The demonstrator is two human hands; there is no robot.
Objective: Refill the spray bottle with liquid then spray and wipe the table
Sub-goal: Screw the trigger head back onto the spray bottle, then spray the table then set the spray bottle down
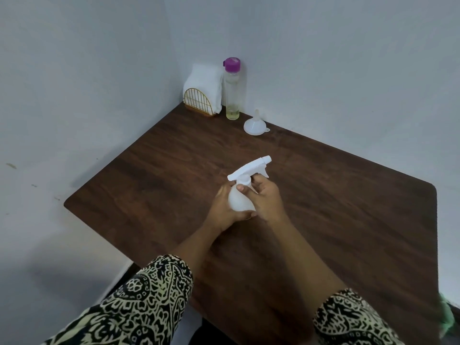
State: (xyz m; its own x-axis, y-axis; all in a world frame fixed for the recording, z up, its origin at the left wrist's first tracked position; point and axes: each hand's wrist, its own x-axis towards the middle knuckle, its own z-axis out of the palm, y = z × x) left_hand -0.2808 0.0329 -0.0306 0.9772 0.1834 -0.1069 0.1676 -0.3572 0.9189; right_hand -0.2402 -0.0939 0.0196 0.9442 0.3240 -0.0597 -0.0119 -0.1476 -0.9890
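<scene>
A white spray bottle [240, 199] with a trigger head stands at the middle of the dark wooden table [336, 207]. My left hand [222, 210] grips its round body from the left and below. My right hand [265, 195] holds the neck just under the trigger head, thumb on the collar. A tall clear bottle [232, 95] with a purple cap holds a little yellowish liquid in the far corner. A white funnel [255, 123] lies upside down on the table to its right.
A gold wire holder with white napkins [202, 95] stands in the far corner, left of the tall bottle. Two white walls meet behind the table. Something green [446, 312] shows at the frame's lower right edge.
</scene>
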